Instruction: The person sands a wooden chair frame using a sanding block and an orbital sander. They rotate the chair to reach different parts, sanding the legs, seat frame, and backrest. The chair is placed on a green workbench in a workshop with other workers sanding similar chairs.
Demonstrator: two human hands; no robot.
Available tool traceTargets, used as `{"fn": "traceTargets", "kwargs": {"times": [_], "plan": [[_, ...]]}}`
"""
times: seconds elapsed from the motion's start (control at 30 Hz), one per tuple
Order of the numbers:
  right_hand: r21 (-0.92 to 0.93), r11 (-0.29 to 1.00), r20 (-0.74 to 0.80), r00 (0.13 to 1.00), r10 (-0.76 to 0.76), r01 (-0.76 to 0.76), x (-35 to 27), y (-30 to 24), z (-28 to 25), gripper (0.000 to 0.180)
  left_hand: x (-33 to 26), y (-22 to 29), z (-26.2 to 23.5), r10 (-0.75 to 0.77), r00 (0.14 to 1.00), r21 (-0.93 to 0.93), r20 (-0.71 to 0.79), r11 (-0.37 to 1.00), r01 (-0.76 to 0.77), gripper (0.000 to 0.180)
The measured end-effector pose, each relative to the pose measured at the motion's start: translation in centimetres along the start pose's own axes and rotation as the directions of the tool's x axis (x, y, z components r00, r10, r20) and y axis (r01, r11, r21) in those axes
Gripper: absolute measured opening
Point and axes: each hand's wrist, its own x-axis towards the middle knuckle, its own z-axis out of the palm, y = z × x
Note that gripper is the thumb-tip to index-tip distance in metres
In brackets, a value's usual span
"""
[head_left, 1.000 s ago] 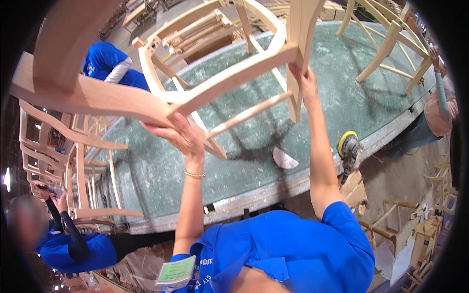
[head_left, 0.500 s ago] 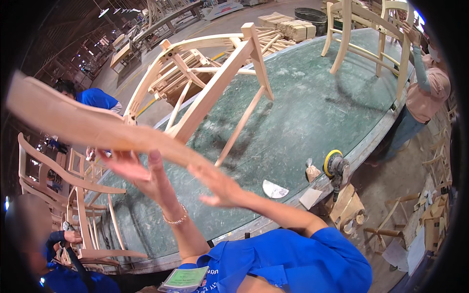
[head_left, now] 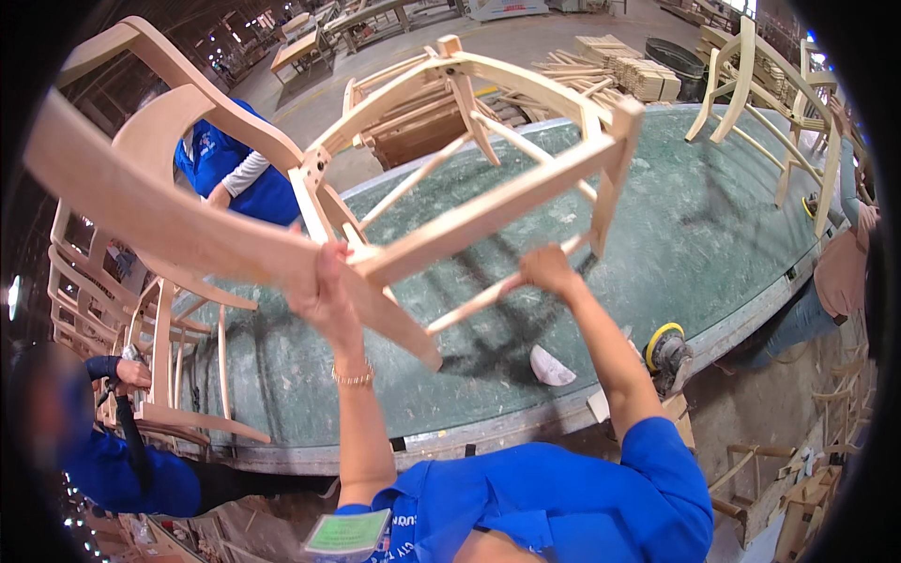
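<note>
A bare wooden chair frame (head_left: pixel 497 205) lies tipped on its side over the table in front of me. My left hand (head_left: pixel 327 302) is closed round its broad curved back leg (head_left: pixel 202 233), close to where the seat rail joins it. With fingers wrapped, my right hand (head_left: pixel 549 269) grips the thin round stretcher (head_left: pixel 472 308) between the legs. The curved backrest rises toward the upper left, partly cut off at the rim of the view.
The green worktable (head_left: pixel 648 272) carries a yellow-edged disc sander (head_left: pixel 668 352) and a white half-round piece (head_left: pixel 551 366). More chairs stand left, beside a co-worker in blue (head_left: pixel 141 474). Another chair (head_left: pixel 751 103) stands far right near a person in pink (head_left: pixel 838 274). Wood pieces (head_left: pixel 619 70) lie stacked behind.
My right hand has moved from beside the curved back leg to the stretcher and closed on it. My left hand has closed round the leg. The chair has turned, bringing its backrest into view.
</note>
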Motion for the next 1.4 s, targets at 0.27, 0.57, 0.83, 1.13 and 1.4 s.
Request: {"fn": "traceTargets", "kwargs": {"times": [0.27, 0.57, 0.83, 1.13, 1.4], "plan": [[0.046, 0.996, -0.149, 0.986, -0.071, 0.079, -10.4, -1.6, -2.6, 0.067, 1.1, 5.1, -1.2, -0.103, 0.994, -0.014, 0.041, 0.995, 0.103, 0.063], [0.376, 0.926, -0.672, 0.696, 0.251, 0.029, -16.2, -3.4, -11.5, 0.017, 12.1, 1.3, 3.0, -0.232, 0.963, -0.137, 0.137, 0.958, 0.250, 0.047], [0.351, 0.905, -0.132, 0.944, 0.303, -0.241, -20.9, -7.1, 11.0, 0.077, 18.1, -3.2, 4.0, -0.010, 0.983, 0.185, 0.186, 0.983, -0.025, 0.040], [0.499, 0.793, -0.074, 0.895, 0.440, -0.349, -19.7, -3.6, 11.5, 0.048, 19.6, -4.9, 7.9, -0.132, 0.959, -0.068, 0.251, 0.986, 0.153, 0.043], [0.917, 0.389, -0.344, 0.681, 0.647, 0.093, -18.8, -0.2, -6.2, 0.044, 20.3, -6.4, 6.8, -0.198, 0.948, 0.086, 0.251, 0.980, 0.182, 0.051]]}}
